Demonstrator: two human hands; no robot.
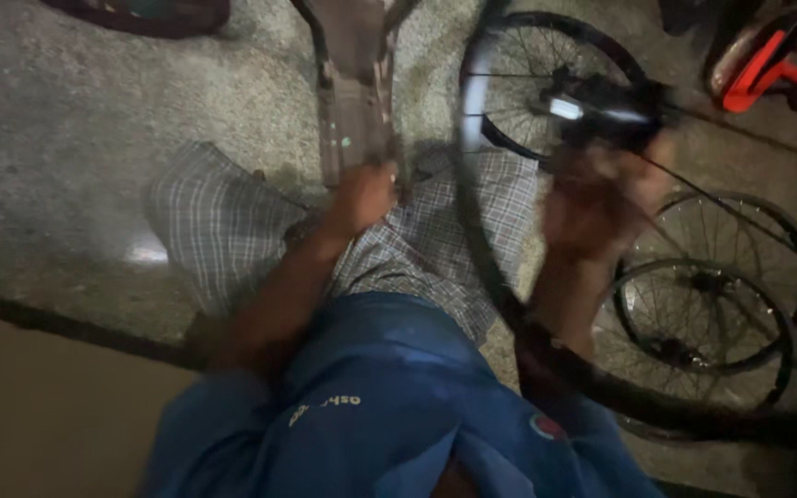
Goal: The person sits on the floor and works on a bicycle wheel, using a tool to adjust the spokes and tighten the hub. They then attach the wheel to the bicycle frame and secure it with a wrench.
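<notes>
My left hand (pixel 363 194) grips the lower end of a grey metal stand (pixel 354 101) that rises between my knees. A black bicycle wheel (pixel 495 267) with thin spokes stands upright in front of me, its rim curving from the top down past my right arm. My right hand (pixel 592 207) is at the wheel's hub (pixel 601 106), fingers wrapped around a dark part there; the hand is blurred. I wear a blue shirt and checked cloth over my legs.
Two more spoked wheels (pixel 707 295) lie flat on the concrete floor at the right. A red frame part (pixel 763 65) sits at the top right. A dark rounded object (pixel 145 14) lies at the top left. A dark floor seam (pixel 57 323) runs along the lower left.
</notes>
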